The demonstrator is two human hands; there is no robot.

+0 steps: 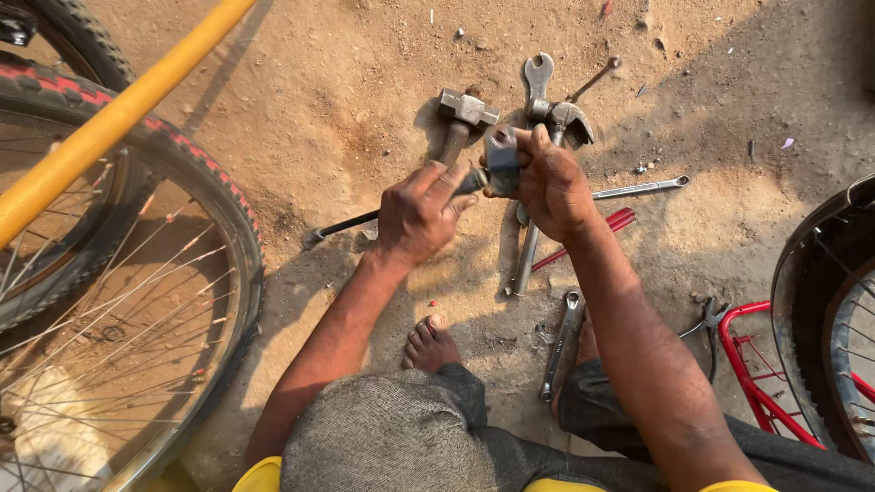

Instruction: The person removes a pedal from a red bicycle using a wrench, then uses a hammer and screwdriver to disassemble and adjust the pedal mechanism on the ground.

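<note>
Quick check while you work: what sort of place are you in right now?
Most likely an open-air bicycle repair spot on bare dirt ground. A spoked bicycle wheel stands at one side, and a hammer and wrenches lie loose in the dust beyond both hands.

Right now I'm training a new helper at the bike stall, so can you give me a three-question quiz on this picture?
1. True or false: the left hand and right hand both grip one small metal part.
2. What lies on the dirt just beyond the hands? A) a hammer B) a saw C) a paint can
3. What colour is the tube crossing the wheel on the left side?

Key: 1 true; 2 A; 3 yellow
</note>
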